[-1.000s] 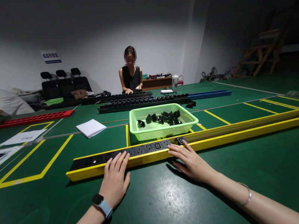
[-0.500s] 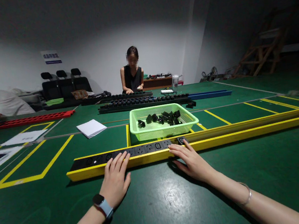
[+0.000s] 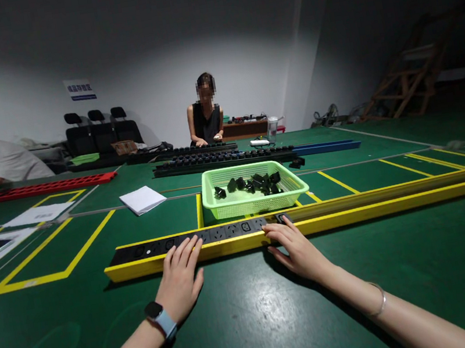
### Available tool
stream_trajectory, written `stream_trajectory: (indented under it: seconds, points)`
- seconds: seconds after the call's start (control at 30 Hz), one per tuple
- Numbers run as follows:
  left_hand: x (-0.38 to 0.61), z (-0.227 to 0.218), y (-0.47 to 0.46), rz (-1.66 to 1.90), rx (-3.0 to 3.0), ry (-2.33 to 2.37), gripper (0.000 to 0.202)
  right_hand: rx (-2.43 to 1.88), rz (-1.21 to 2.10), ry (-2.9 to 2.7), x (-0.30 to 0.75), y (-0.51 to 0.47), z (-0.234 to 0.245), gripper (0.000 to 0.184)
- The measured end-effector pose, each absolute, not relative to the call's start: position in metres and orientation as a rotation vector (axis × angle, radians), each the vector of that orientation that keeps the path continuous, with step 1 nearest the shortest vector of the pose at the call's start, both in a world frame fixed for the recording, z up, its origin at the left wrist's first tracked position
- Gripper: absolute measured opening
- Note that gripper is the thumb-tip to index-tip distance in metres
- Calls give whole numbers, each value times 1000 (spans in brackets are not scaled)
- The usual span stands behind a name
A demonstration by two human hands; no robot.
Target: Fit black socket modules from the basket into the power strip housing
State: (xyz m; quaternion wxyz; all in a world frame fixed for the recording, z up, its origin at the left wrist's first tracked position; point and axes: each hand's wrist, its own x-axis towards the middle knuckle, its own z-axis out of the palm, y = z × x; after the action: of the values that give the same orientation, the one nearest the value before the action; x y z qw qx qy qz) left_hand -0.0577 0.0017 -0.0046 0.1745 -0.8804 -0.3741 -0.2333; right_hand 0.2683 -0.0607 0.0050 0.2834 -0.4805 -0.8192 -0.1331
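A long yellow metal channel lies across the green table, its left part filled with a row of black socket modules. My left hand is open, its outstretched fingers resting over the near edge of the channel onto the sockets. Farther right, my right hand also has its fingers spread. Its fingertips touch the channel by the last black socket module in the row, partly behind the fingers. Right of that module the channel shows its bare inside.
Behind the channel stands a light green basket holding several black modules. A white booklet lies to its left. Farther back are black strips, a blue channel and a red rail. Two people sit around the table.
Hardly anything differs. My right hand has shifted very slightly at the last socket module, while my left hand stays in place on the channel.
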Motion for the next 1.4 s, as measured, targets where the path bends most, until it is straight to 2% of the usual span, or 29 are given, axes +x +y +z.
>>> stream_trajectory:
  seconds: [0.27, 0.63, 0.87, 1.4]
  points:
    - [-57, -5, 2, -674, -2500, -1070, 56, -1239, -423, -2282, 272, -66, 6, 31]
    - [-57, -4, 1, -684, -2487, -1059, 55, -1273, -351, -2401, 269, -65, 8, 53]
    - [-57, -5, 3, -700, -2491, -1051, 56, -1296, -331, -2303, 267, -62, 5, 46]
    - [-57, -4, 0, -662, -2496, -1068, 55, -1276, -293, -2141, 268, -58, 3, 41]
